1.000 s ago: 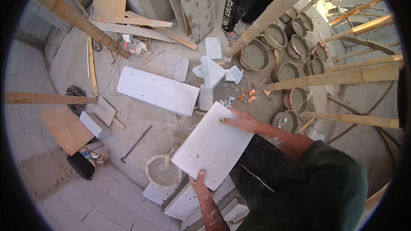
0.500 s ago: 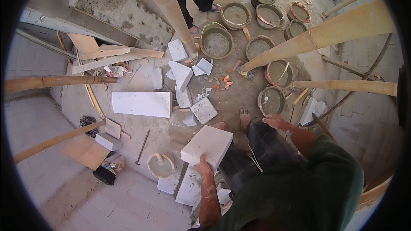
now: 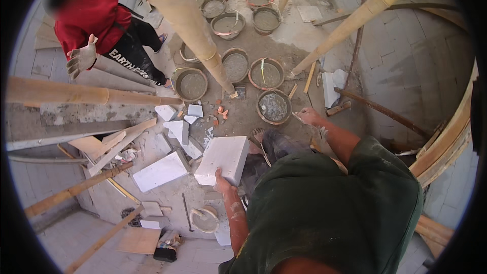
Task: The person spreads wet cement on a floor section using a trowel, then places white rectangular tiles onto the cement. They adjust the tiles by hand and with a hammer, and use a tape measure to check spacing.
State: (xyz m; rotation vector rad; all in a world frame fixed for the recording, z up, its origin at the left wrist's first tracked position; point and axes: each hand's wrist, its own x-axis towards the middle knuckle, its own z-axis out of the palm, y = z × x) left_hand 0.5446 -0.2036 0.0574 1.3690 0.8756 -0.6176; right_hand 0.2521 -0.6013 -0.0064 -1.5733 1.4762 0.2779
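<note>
My left hand [image 3: 222,182] grips the lower edge of a thick white masonry block [image 3: 222,158], holding it tilted in front of my legs. My right hand [image 3: 308,115] is stretched out beside the nearest bucket [image 3: 274,122], its fingers extended and holding nothing I can see. Grey, glistening wet stuff fills that bucket. Pale dust or mortar marks both forearms. Left of the held block, a long white block [image 3: 161,171] lies on the floor among broken block pieces [image 3: 177,131].
Several mortar buckets [image 3: 192,99] stand ahead, between slanting bamboo poles [image 3: 190,25]. A person in red [image 3: 96,15] stands at the far left, one gloved hand [image 3: 81,60] spread. A small pale bucket [image 3: 217,219] and metal rod [image 3: 186,210] are at lower left.
My view has turned right. My right hand has moved off my knee to beside the nearest bucket, whose contents now glisten. My left hand still holds the block. The other person's gloved hand now shows.
</note>
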